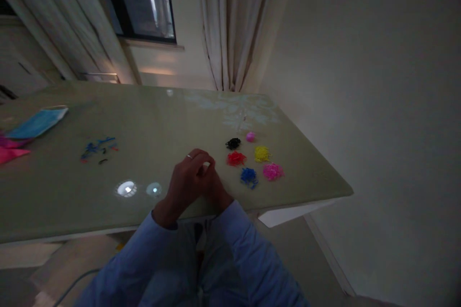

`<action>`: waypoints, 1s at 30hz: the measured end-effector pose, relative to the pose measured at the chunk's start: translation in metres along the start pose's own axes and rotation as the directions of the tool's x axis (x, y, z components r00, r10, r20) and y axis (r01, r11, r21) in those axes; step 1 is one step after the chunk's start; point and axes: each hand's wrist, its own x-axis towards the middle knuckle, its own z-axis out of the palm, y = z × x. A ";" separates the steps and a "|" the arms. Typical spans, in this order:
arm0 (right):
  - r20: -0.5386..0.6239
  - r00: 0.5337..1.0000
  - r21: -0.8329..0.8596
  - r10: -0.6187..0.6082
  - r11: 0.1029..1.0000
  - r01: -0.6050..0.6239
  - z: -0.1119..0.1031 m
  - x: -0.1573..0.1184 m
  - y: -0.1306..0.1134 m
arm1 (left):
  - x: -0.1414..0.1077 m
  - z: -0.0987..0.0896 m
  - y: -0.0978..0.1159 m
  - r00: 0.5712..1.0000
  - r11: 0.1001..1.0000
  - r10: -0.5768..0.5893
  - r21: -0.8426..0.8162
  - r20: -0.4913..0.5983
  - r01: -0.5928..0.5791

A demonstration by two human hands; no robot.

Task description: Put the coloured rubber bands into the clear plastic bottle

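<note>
My left hand (189, 172), with a ring on one finger, is folded against my right hand (213, 183) above the near side of the table. The fingers of both are curled together, and no object shows between them. Just right of them are small loose heaps of what look like rubber bands: a black heap (233, 143), a red heap (236, 158), a blue heap (248, 177), a yellow heap (262, 154) and a pink heap (272, 171). Behind the yellow one sits a small pink ball-like piece (250, 136).
The glossy green table (162, 120) reflects ceiling lights. Scattered blue, black and red bits (99, 148) lie to the left. Farther left are a blue face mask (39, 123) and a bright pink item (12, 149). A wall (378, 105) stands along the right.
</note>
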 end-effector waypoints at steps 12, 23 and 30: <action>-0.003 0.984 0.279 0.176 0.946 -0.168 -0.021 -0.002 -0.016 | -0.066 -0.074 -0.099 0.904 0.892 -0.401 0.160 -0.146 0.422; 0.312 0.950 0.131 -0.012 0.991 -0.030 0.015 0.100 -0.050 | -0.058 -0.070 -0.102 0.891 0.871 -0.454 0.214 0.012 0.442; 0.419 0.884 0.043 -0.206 0.977 0.208 0.087 0.172 -0.104 | -0.061 -0.068 -0.108 0.846 0.845 -0.533 0.034 -0.024 0.533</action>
